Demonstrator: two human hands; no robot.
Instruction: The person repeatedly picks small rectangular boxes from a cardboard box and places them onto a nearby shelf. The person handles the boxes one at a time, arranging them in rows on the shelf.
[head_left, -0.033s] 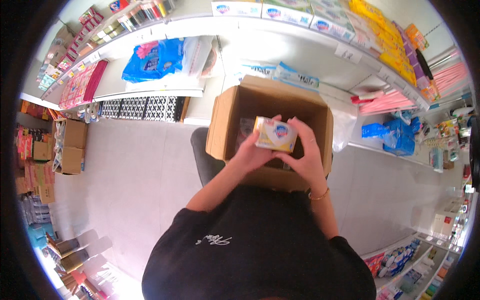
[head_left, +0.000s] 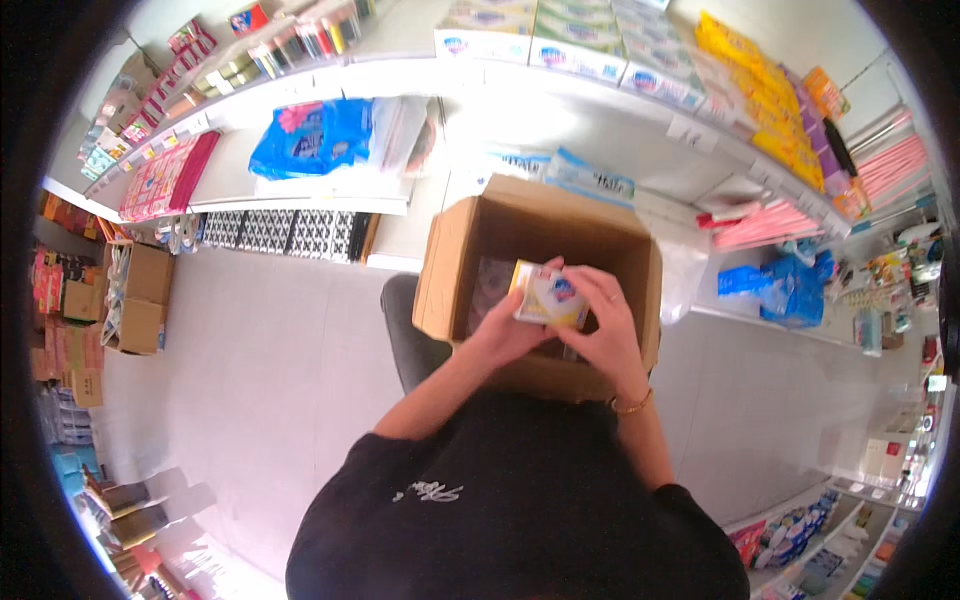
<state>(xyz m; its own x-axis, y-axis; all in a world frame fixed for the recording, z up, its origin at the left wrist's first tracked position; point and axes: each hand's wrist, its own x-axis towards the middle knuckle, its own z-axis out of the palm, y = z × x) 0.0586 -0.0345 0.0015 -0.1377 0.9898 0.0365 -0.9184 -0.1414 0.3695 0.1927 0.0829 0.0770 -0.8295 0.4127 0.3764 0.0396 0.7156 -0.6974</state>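
Two hands share one small yellow-and-white packet [head_left: 547, 293] above the open cardboard box [head_left: 445, 270]: left hand [head_left: 503, 335] clamped under its near edge, right hand [head_left: 606, 325] wrapped round its right side. A loosened grip here could drop it into the box.

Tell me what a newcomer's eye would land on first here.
At centre, an open cardboard box rests on the person's lap, and the left hand and right hand hold a small yellow-and-white packet over its opening. Behind it, upper left, a bright blue plastic pack lies on a white shelf.
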